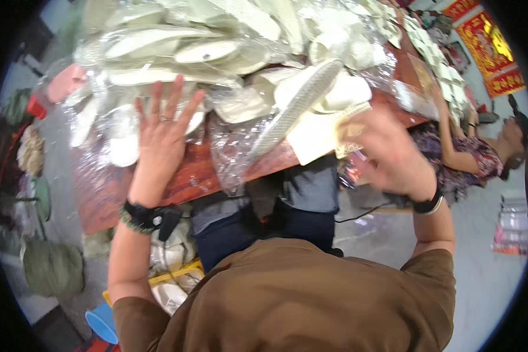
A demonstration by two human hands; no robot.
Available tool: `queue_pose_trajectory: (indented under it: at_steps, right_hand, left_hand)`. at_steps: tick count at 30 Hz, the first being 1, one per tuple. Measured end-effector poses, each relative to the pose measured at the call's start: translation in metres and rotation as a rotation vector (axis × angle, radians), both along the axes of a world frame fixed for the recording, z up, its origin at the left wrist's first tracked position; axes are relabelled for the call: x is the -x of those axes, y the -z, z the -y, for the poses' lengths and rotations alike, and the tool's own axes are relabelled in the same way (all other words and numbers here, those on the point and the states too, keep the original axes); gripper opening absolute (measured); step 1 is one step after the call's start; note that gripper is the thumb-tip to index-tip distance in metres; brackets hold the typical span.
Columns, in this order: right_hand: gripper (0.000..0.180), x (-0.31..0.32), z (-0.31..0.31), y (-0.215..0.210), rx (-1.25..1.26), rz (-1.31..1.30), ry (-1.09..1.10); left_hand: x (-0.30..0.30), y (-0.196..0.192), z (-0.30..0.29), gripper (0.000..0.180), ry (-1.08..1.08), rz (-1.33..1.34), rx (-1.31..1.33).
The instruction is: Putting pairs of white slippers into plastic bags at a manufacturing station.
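My left hand (161, 141) lies palm down with its fingers spread, over clear plastic and the near edge of a heap of white slipper-like shoes (164, 47). It holds nothing. Motion smears my right hand (387, 149), which hovers at the table's near edge beside a pale yellow sheet (314, 138); its fingers are too blurred to read. Between the hands, a pale shoe with a grey patterned sole (299, 105) rests slanted on its side, beside a crumpled clear plastic bag (234, 149).
The reddish wooden table (196, 170) carries the bagged heap. At right, another person (475, 144) reaches toward a row of pale pieces (443, 73). Below the table at left are a yellow crate (196, 270) and a blue bucket (102, 322). A cable trails from my left wristband (152, 218).
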State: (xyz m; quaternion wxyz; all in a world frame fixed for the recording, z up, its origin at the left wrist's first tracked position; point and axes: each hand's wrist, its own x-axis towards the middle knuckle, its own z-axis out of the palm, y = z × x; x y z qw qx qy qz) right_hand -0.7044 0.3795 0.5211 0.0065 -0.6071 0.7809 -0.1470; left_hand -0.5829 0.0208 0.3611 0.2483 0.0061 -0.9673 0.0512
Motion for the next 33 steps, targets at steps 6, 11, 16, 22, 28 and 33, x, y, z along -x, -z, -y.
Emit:
queue_pose_trajectory:
  at_steps: [6, 11, 16, 22, 28, 33]
  right_hand:
    - [0.016, -0.077, -0.132, 0.117, -0.779, 0.813, 0.352]
    - [0.035, -0.242, -0.353, 0.284, -0.636, 1.343, 0.946]
    - [0.047, -0.337, -0.363, 0.327, -0.854, 1.056, 0.793]
    - [0.039, -0.367, -0.277, 0.229, -0.668, 1.333, 1.318]
    - [0.037, -0.457, -0.328, 0.261, -0.489, 1.594, 1.483]
    - [0.042, -0.448, -0.275, 0.232, 0.037, 2.01, 1.988]
  left_hand:
    - [0.004, -0.027, -0.01, 0.086, -0.001, 0.025, -0.054]
    - [-0.01, -0.026, -0.006, 0.084, 0.001, 0.1, -0.154]
    - [-0.031, -0.022, 0.001, 0.072, 0.056, 0.137, -0.223]
    - [-0.028, -0.039, -0.011, 0.063, 0.218, 0.195, -0.25]
    - [-0.045, -0.027, -0.014, 0.047, 0.418, 0.163, -0.242]
    - [-0.061, -0.02, -0.022, 0.043, 0.506, 0.218, -0.307]
